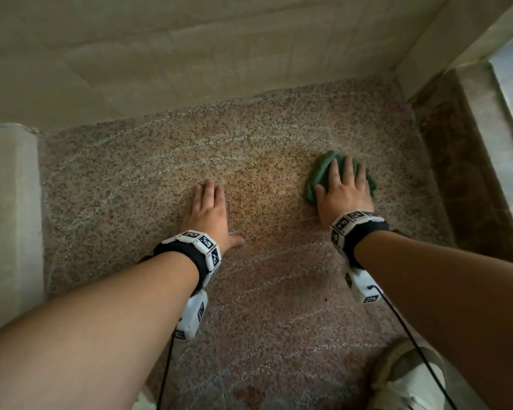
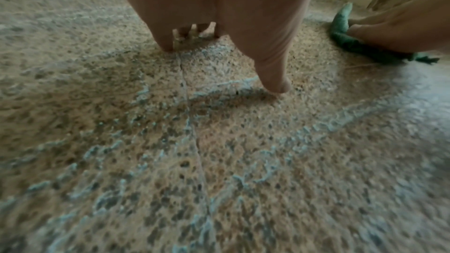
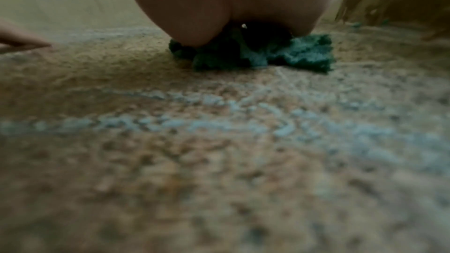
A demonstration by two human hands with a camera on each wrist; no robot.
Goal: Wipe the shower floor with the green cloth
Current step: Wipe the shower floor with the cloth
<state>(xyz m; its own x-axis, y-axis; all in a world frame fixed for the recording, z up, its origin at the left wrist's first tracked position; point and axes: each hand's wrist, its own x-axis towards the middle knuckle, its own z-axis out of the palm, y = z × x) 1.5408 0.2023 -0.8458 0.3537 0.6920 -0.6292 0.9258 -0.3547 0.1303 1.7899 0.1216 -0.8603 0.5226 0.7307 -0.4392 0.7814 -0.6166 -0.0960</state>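
The green cloth lies bunched on the speckled granite shower floor, right of centre. My right hand presses flat on top of it, fingers spread and straight; in the right wrist view the cloth bulges out from under the palm. My left hand rests flat on the bare floor to the left, fingers straight, thumb out to the right. The left wrist view shows the left thumb touching the floor and the cloth under the right hand farther right.
Pale curved streaks cross the wet floor. A beige tiled wall closes the back. A low beige ledge borders the left, a dark marble kerb the right. A white shoe stands at the bottom right. Cables hang from both wristbands.
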